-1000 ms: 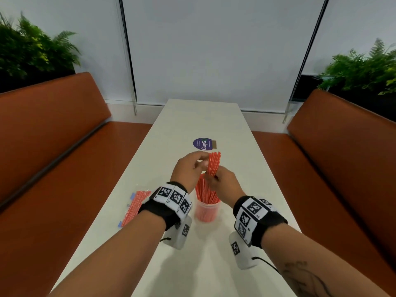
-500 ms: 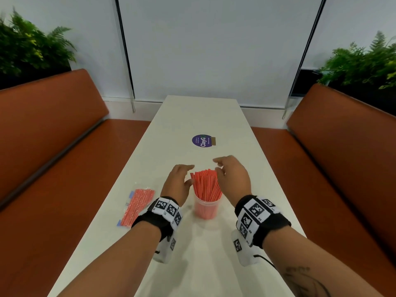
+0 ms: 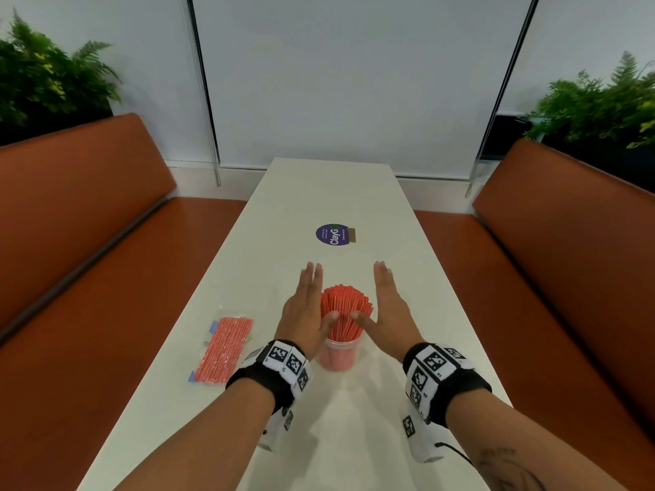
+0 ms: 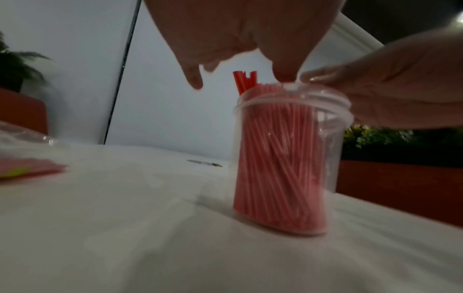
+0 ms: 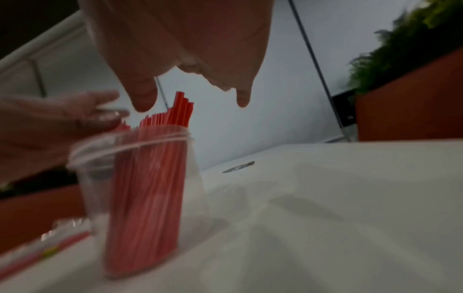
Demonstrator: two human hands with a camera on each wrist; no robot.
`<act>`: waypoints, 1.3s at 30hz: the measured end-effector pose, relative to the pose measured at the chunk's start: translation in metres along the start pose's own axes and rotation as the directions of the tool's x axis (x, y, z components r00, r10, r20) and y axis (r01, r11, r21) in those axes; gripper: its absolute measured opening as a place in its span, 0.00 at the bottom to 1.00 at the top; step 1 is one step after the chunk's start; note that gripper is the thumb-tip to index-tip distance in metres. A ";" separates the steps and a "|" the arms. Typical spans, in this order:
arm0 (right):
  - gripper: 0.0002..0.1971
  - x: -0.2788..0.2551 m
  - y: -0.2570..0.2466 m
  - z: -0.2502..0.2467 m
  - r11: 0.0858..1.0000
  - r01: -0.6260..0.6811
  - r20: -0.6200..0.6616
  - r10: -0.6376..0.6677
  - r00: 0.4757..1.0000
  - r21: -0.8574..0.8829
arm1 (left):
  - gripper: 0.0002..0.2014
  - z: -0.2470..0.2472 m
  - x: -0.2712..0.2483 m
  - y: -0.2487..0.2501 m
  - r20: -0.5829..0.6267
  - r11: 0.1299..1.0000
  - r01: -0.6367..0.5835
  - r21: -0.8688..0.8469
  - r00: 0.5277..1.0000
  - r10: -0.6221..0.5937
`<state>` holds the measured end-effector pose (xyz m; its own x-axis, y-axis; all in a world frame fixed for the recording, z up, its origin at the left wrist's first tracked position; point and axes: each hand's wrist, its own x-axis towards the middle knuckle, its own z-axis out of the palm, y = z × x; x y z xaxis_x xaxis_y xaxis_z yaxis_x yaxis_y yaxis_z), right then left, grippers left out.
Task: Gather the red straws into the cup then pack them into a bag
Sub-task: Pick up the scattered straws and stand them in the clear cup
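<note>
A clear plastic cup (image 3: 338,356) (image 4: 288,162) (image 5: 140,188) stands on the white table (image 3: 333,193), packed with a bundle of red straws (image 3: 345,306) (image 4: 275,154) (image 5: 155,178) that sticks out above its rim. My left hand (image 3: 306,306) is flat against the bundle's left side, fingers straight, thumb on the straws. My right hand (image 3: 384,306) mirrors it on the right side, fingers straight, thumb touching the straws. Neither hand curls round anything. A clear bag of red straws (image 3: 225,345) lies flat on the table to the left.
A round purple sticker (image 3: 333,234) lies on the table beyond the cup. Orange bench seats (image 3: 88,221) run along both long sides of the table. Green plants (image 3: 49,76) stand behind the benches, with a white wall at the far end.
A second ago both hands pinched a raised bunch of straws above the cup. The straws now sit in the cup, and both hands have opened flat against the bundle's sides.
</note>
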<state>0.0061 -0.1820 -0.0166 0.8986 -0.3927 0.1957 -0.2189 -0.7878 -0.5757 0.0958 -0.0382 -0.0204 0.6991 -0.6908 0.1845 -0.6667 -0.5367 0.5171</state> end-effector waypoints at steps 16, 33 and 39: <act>0.50 0.017 -0.006 0.012 0.874 -0.405 0.382 0.290 0.877 0.268 | 0.30 0.016 0.013 -0.004 0.238 0.809 0.277 -0.519 0.955 -0.174; 0.44 0.014 -0.007 0.004 0.911 -0.290 0.152 0.255 0.955 0.294 | 0.24 0.011 0.019 -0.005 -0.039 0.859 0.157 -0.486 0.979 -0.201; 0.40 0.002 -0.001 0.004 0.951 0.163 0.178 -0.118 0.977 -0.263 | 0.26 0.008 0.010 -0.002 0.030 0.966 -0.208 0.152 0.978 0.206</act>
<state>0.0094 -0.1797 -0.0186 0.9714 -0.2062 0.1176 -0.1619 -0.9377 -0.3073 0.1022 -0.0475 -0.0260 0.5387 -0.8007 0.2621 -0.8290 -0.4484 0.3341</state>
